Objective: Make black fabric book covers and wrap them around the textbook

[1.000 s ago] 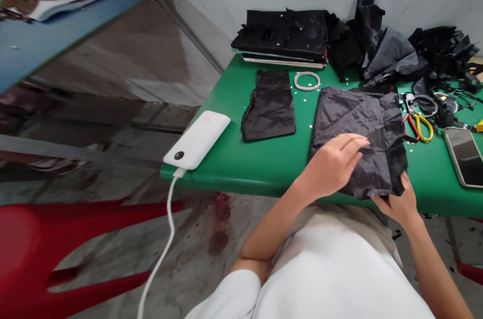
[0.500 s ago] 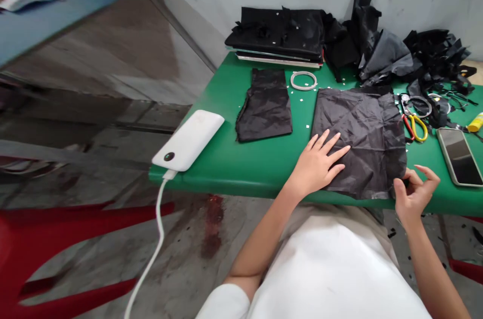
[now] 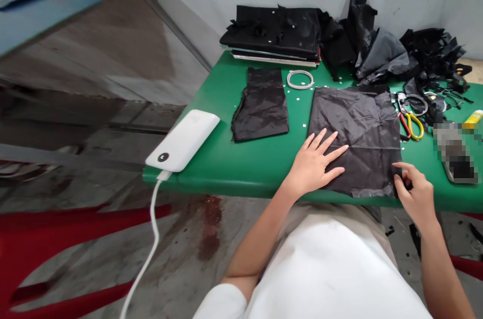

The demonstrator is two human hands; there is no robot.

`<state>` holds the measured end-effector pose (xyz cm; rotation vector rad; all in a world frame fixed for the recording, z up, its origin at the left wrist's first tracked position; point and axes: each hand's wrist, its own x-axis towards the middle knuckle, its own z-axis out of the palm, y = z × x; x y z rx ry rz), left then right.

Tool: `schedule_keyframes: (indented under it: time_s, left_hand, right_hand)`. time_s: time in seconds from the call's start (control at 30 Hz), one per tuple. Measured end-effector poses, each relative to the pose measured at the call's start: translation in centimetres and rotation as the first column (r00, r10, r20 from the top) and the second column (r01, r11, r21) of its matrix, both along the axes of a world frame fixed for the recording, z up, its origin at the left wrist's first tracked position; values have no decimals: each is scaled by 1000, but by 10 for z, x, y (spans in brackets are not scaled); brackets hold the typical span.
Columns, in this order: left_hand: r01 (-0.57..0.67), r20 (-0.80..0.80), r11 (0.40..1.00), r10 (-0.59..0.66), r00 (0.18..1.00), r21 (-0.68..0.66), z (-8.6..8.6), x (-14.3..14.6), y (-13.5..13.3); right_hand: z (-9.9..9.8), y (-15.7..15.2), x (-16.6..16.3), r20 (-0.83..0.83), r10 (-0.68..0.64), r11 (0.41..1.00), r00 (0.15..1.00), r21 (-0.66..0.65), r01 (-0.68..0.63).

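Landmark: a green-topped desk (image 3: 264,160), seen from above by the person sitting at its near edge.
Main sheet: a large dark grey crinkled plastic sheet (image 3: 358,128) lies spread flat on the desk's near right part, and its near edge reaches the desk's near edge.
Left hand: the left hand (image 3: 315,163) lies palm down on the sheet's near left corner, just inside the desk's near edge. Its grip is wide, with the fingers (image 3: 332,150) fanned flat and holding nothing.
Right hand: the right hand (image 3: 415,193) is at the desk's near edge, by the sheet's near right corner. Its grip is narrow, with forefinger and thumb close about the sheet's edge (whether they truly pinch it I cannot tell).
Smaller piece: a small folded black plastic piece (image 3: 260,107) lies mid-desk, clear of the sheet.
Ring: a white coiled ring (image 3: 300,79) lies towards the desk's far edge.
Stack: a flat stack of black fabric (image 3: 275,32) sits at the desk's far left corner.
Heap: crumpled black and grey scraps (image 3: 381,50) are piled along the desk's far right edge.
Scissors: scissors with red and yellow handles (image 3: 411,125) lie on the desk's right part, just beside the sheet.
Power bank: a white oblong power bank (image 3: 183,140) overhangs the desk's near left corner, and its white cable (image 3: 149,253) hangs below the desk.
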<state>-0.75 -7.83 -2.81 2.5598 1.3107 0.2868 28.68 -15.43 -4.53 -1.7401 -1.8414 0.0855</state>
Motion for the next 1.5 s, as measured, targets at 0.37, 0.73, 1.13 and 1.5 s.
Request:
schedule_keyframes:
  time_s: [0.37,0.73,1.13,1.5]
  left_hand:
    - [-6,13,1000,6,1000,-22,2,1,-2]
    - [4,21,999,-3,1000,-35,2,1,0]
    - [5,28,997,-3,1000,-77,7,1,0]
    - [-136,748,802,593,298,-581,-29,-24,24]
  right_hand:
    - [7,5,6,2,107,973,994,-206,-105]
    - [45,14,-12,478,41,990,878,-137,28]
    - [-15,55,-68,124,70,985,990,-165,-49]
    - [-19,54,-67,131,59,985,990,-170,-36]
